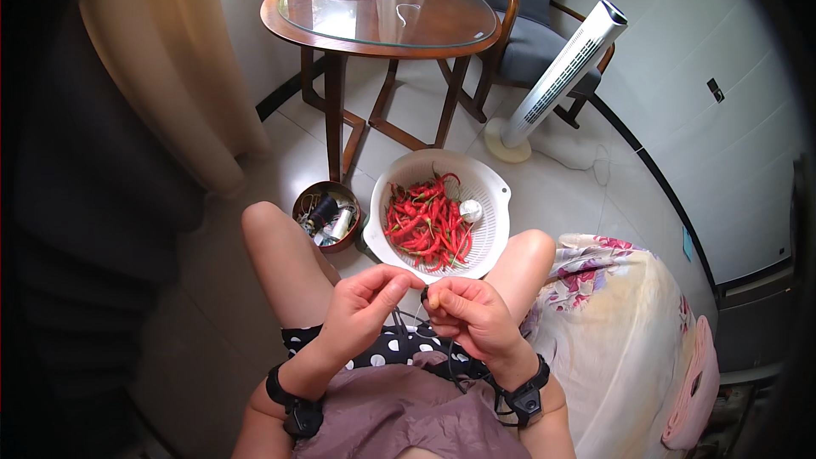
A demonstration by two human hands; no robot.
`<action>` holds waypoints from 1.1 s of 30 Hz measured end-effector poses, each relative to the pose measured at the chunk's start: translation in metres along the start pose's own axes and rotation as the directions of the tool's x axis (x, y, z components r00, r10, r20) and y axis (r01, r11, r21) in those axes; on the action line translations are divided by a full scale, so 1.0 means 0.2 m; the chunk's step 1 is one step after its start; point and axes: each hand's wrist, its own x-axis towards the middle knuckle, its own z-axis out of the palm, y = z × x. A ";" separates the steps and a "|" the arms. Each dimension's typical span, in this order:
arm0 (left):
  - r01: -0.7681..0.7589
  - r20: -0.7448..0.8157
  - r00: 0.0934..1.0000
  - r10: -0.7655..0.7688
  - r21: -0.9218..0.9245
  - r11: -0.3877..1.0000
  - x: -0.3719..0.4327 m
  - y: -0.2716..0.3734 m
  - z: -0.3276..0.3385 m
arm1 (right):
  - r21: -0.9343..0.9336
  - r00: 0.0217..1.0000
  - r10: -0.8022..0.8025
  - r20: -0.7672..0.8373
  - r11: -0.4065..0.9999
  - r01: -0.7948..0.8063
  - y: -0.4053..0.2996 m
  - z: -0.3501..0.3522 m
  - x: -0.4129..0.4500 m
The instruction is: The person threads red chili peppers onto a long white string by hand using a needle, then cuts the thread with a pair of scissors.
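Over my lap, the fingertips of my left hand (373,306) and my right hand (468,315) meet, thumbs and forefingers pinched. A thin white thread (453,261) runs from a ball of white thread (471,211) down to my right hand. Below the fingertips hangs a fine strand; what my left fingertips hold is too small to tell. Something small and black (425,295) shows at my right fingertips. Just beyond, many red chili peppers (424,217) with green stems lie with the ball in a white plastic colander (494,239).
Left of the colander stands a round tin (351,244) of thread spools. Behind are a round glass-topped wooden table (382,44), an armchair (535,57) and a tower fan (561,76). A floral cloth (605,331) covers a seat at my right; a curtain (166,64) hangs left.
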 end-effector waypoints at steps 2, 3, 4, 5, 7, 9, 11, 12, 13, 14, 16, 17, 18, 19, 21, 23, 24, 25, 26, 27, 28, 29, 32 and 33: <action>-0.086 -0.041 0.995 0.089 0.072 0.994 0.01 0.00 0.01 | -0.007 1.000 -0.008 0.011 1.000 0.008 0.00 0.01 0.00; -0.081 -0.038 0.996 0.084 0.073 0.994 0.01 0.01 0.01 | -0.014 1.000 -0.017 0.024 1.000 0.018 0.00 0.01 0.00; -0.090 0.004 0.996 0.090 0.134 0.987 0.00 0.04 0.02 | -0.009 1.000 -0.018 0.021 1.000 0.018 0.00 0.01 -0.01; -0.101 0.048 0.994 0.093 0.194 0.976 0.00 0.06 0.02 | -0.012 0.999 -0.020 0.025 1.000 0.020 0.00 0.00 -0.01; -0.122 0.061 0.992 0.110 0.250 0.960 0.01 0.07 0.02 | -0.014 0.999 -0.024 0.031 1.000 0.025 0.00 0.01 -0.01; -0.213 0.079 0.977 0.198 0.353 0.911 0.01 0.06 0.02 | -0.223 0.997 -0.059 -0.054 0.974 0.046 0.00 0.02 0.00; -0.247 0.090 0.969 0.230 0.371 0.895 0.01 0.02 -0.01 | -0.246 0.997 -0.065 -0.049 0.968 0.051 0.01 0.01 0.00; -0.283 0.099 0.959 0.266 0.384 0.879 0.02 0.00 -0.02 | -0.273 0.997 -0.069 -0.045 0.960 0.054 0.02 0.01 0.00; -0.281 0.101 0.960 0.263 0.384 0.880 0.02 0.01 -0.02 | -0.271 0.996 -0.069 -0.048 0.961 0.054 0.01 0.02 0.01; -0.200 0.058 0.980 0.192 0.377 0.904 0.01 0.01 -0.02 | -0.318 0.992 -0.094 -0.080 0.946 0.064 0.01 0.04 0.01; -0.119 0.017 0.992 0.121 0.369 0.922 0.01 0.00 -0.02 | -0.365 0.987 -0.121 -0.110 0.928 0.073 0.02 0.03 0.02; -0.106 0.019 0.994 0.106 0.325 0.940 0.01 -0.02 -0.03 | -0.588 0.967 -0.248 -0.054 0.791 0.170 0.04 0.00 0.04; -0.091 0.024 0.996 0.088 0.279 0.956 0.01 -0.03 -0.03 | -0.766 0.935 -0.353 0.029 0.594 0.248 0.05 -0.02 0.04; -0.090 0.029 0.996 0.085 0.281 0.956 0.01 -0.03 -0.03 | -0.764 0.934 -0.357 0.025 0.596 0.248 0.05 -0.01 0.04; -0.084 0.038 0.996 0.077 0.293 0.952 0.02 -0.02 0.00 | -0.895 0.937 -0.342 0.078 0.390 0.217 0.00 0.01 0.01; -0.071 0.022 0.997 0.068 0.298 0.952 0.03 -0.04 0.00 | -0.900 0.875 -0.432 0.220 0.257 0.353 -0.02 -0.02 -0.01; -0.028 -0.024 0.999 0.034 0.226 0.974 0.04 -0.03 0.01 | -0.934 0.860 -0.466 0.208 0.167 0.317 -0.06 -0.09 -0.03; -0.006 -0.036 0.999 0.017 0.283 0.959 0.04 -0.01 -0.02 | -0.964 0.847 -0.500 0.182 0.080 0.255 -0.10 -0.18 -0.07; -0.018 -0.092 0.995 0.043 0.259 0.966 0.06 -0.02 0.00 | -0.983 0.849 -0.511 0.132 0.043 0.178 -0.13 -0.37 -0.13; -0.016 -0.100 0.994 0.038 0.218 0.976 0.04 0.00 -0.03 | -0.992 0.854 -0.509 0.109 0.003 0.128 -0.16 -0.51 -0.22; -0.016 -0.164 0.984 0.066 0.289 0.957 0.02 -0.04 -0.08 | -0.996 0.843 -0.531 -0.084 0.070 -0.055 -0.19 -0.59 -0.31; 0.007 -0.208 0.977 0.048 0.253 0.968 0.01 -0.06 -0.12 | -0.966 0.804 -0.535 -0.258 0.132 -0.222 -0.21 -0.65 -0.41; 0.059 -0.181 0.983 -0.019 0.223 0.973 0.01 -0.12 -0.18 | -0.767 0.704 -0.310 -0.639 0.328 -0.551 -0.11 -0.78 -0.80; 0.083 -0.179 0.983 -0.045 0.215 0.973 0.02 -0.14 -0.18 | -0.678 0.670 -0.184 -0.719 0.400 -0.617 -0.01 -0.82 -0.93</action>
